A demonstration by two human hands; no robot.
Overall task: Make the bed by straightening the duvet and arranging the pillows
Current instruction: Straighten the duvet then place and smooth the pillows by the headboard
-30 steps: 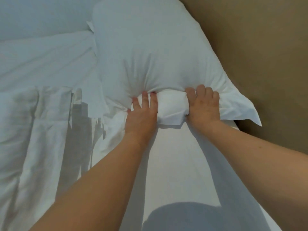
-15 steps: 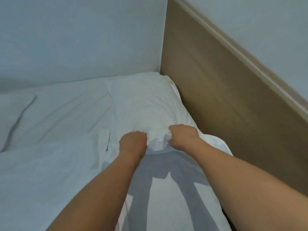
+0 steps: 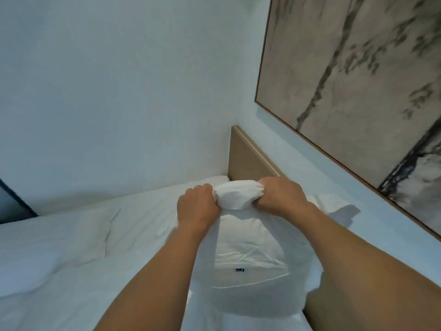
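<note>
A white pillow point(image 3: 250, 266) hangs lifted off the bed in front of me, held by its upper edge. My left hand point(image 3: 196, 206) grips the bunched edge on the left, and my right hand point(image 3: 281, 195) grips it on the right, with a roll of fabric between the two fists. A small dark label shows on the pillow's face. Behind and to the left, a second white pillow point(image 3: 114, 225) lies on the white bed point(image 3: 47, 295) by the wall.
A wooden headboard point(image 3: 248, 158) runs along the right side, up to the room's corner. Above it hangs a large framed picture point(image 3: 358, 80). A pale wall point(image 3: 119, 91) borders the bed's far side. A dark frame edge point(image 3: 14, 201) shows at the far left.
Both hands have raised the pillow off the mattress and towards me. The view has tilted upward, so the wall and picture now show.
</note>
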